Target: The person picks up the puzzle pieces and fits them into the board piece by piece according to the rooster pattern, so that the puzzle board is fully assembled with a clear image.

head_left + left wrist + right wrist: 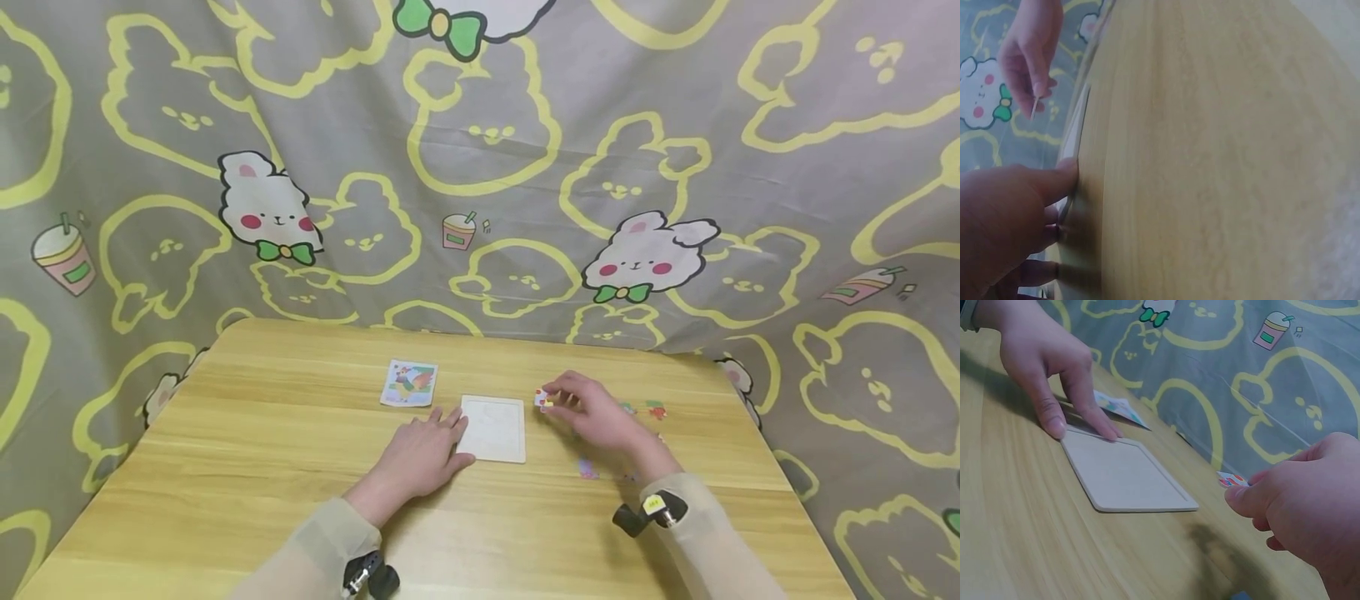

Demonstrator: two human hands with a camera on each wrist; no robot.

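A white square puzzle tray [493,429] with a raised rim lies on the table, its inside plain. My left hand [423,454] rests at its left side; in the right wrist view, the thumb and straight index finger [1088,403] touch the rim. Held between the thumb and fingers of my right hand [596,412] is a small colourful puzzle piece [1232,480] with red and blue print. That hand hovers just right of the tray, above the table.
A picture card [408,383] showing a colourful bird lies behind my left hand. Several loose puzzle pieces, including a purple one [588,469] and a red one [656,408], lie at the right, some partly hidden by my right arm. A patterned curtain [495,275] hangs behind the table [262,417].
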